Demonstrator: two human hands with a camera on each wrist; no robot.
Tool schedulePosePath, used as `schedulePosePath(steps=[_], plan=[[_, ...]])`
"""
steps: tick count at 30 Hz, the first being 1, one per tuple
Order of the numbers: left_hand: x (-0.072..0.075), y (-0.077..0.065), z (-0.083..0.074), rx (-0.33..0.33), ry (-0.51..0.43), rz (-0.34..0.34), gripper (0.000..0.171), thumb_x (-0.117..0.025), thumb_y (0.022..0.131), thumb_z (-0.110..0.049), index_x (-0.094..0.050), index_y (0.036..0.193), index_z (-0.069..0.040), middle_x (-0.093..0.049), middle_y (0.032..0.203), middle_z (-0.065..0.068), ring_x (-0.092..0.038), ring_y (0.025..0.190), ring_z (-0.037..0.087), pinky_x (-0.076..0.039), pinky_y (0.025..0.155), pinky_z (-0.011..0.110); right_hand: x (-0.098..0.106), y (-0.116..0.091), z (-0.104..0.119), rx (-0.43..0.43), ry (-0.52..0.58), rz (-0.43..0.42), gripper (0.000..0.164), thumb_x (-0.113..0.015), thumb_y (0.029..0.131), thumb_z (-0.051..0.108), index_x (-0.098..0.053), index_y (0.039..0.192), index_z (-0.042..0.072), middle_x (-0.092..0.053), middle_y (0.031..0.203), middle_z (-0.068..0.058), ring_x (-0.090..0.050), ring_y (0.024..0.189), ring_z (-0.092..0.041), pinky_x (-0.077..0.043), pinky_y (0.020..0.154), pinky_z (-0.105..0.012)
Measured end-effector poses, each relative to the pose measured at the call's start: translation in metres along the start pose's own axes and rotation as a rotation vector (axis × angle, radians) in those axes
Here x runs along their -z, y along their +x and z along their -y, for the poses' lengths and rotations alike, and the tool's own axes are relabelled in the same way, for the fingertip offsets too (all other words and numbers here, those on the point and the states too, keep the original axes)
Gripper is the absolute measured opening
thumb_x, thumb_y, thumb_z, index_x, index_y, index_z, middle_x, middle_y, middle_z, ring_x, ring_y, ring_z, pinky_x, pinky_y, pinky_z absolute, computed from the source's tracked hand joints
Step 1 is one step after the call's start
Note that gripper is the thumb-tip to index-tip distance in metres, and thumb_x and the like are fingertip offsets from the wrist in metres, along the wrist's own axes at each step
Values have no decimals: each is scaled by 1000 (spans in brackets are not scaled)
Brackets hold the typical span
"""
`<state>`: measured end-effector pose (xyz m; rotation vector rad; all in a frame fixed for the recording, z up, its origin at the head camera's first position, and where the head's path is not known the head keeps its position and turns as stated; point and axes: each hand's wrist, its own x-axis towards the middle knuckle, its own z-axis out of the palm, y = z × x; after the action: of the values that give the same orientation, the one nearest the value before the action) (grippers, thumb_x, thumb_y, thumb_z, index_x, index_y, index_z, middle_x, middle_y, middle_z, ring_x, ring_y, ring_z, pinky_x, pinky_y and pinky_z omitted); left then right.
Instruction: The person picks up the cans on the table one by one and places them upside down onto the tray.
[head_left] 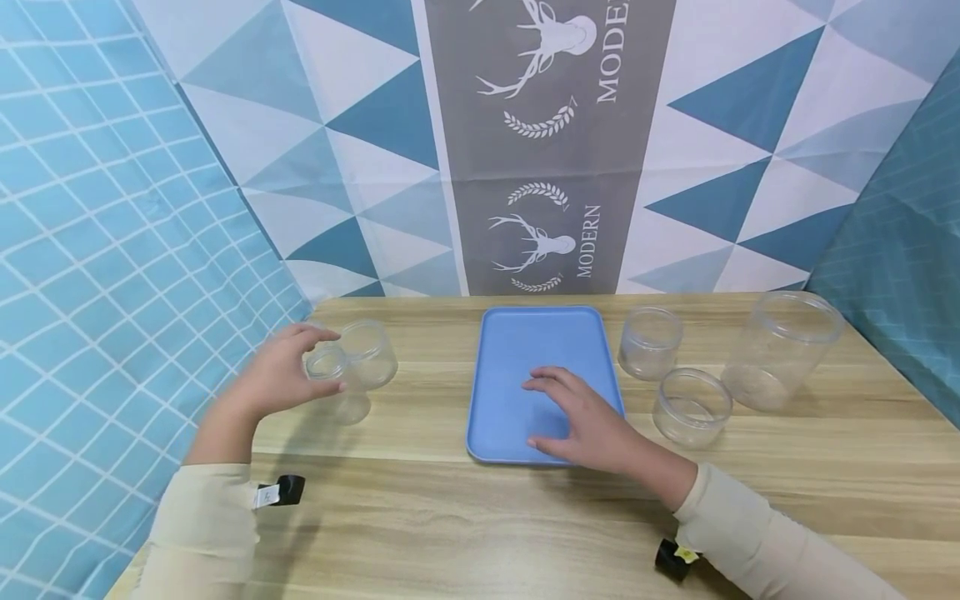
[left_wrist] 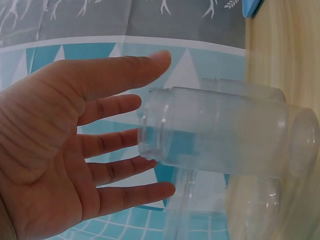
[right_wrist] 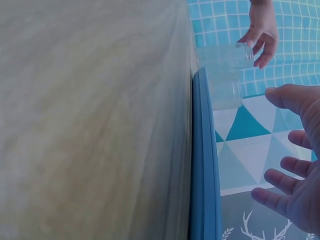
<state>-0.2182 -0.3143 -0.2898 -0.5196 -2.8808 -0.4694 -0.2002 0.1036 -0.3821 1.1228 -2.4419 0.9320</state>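
My left hand (head_left: 281,371) reaches around the narrow mouth of a tall clear plastic jar (head_left: 351,407) at the table's left. In the left wrist view the thumb and fingers are spread, with the fingertips right at the rim of that jar (left_wrist: 225,130). A wider clear jar (head_left: 375,358) stands just beside it. Over the blue tray (head_left: 510,350) hovers my right hand (head_left: 585,421), holding nothing, its thumb apart from its loosely bent fingers. The right wrist view shows the same hand (right_wrist: 300,175) above the tray's edge (right_wrist: 204,160).
Right of the tray stand a small clear jar (head_left: 651,346), a low clear jar (head_left: 692,410) and a big clear jar (head_left: 780,354). A patterned cloth (head_left: 390,167) hangs behind the wooden table (head_left: 420,517), and a blue grid cloth (head_left: 112,250) lines the left side.
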Motion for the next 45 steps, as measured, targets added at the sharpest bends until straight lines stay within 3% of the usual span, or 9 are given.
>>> schedulePosePath(steps=[14,20,27,39,45], plan=[[-15,0,4,13,24,-20,64,-83,75,-23,-58,129,2,-54,126,27,-60,98,41,-50,80,56,1,0,3,-34,1,40,65,-83,78,28,-55,132,5,-47,139,-11,-44,131,-31,-42,104,-48],[-17,0,4,36,16,-19,57,-80,75,-14,-59,125,3,-53,127,29,-63,98,44,-52,82,57,1,0,3,-40,2,37,65,-83,78,28,-55,132,5,-47,139,-11,-44,131,-30,-42,104,-47],[-17,-1,2,47,-4,-16,54,-81,75,-14,-61,122,3,-56,122,27,-63,97,42,-53,79,55,3,-2,3,-52,4,36,65,-83,77,27,-55,132,6,-47,139,-11,-43,131,-31,-42,105,-48],[-19,3,-13,1,3,-87,54,-83,72,-17,-64,121,-3,-62,108,17,-63,93,34,-51,76,52,5,-4,1,-46,-1,18,64,-83,77,28,-56,131,5,-48,138,-11,-44,130,-31,-41,105,-49],[-24,10,-21,-75,-11,-146,54,-85,71,-16,-65,119,-4,-65,103,15,-61,90,31,-49,75,51,6,-5,-3,-39,-1,-8,65,-84,77,27,-56,131,5,-48,138,-11,-45,130,-30,-41,106,-48]])
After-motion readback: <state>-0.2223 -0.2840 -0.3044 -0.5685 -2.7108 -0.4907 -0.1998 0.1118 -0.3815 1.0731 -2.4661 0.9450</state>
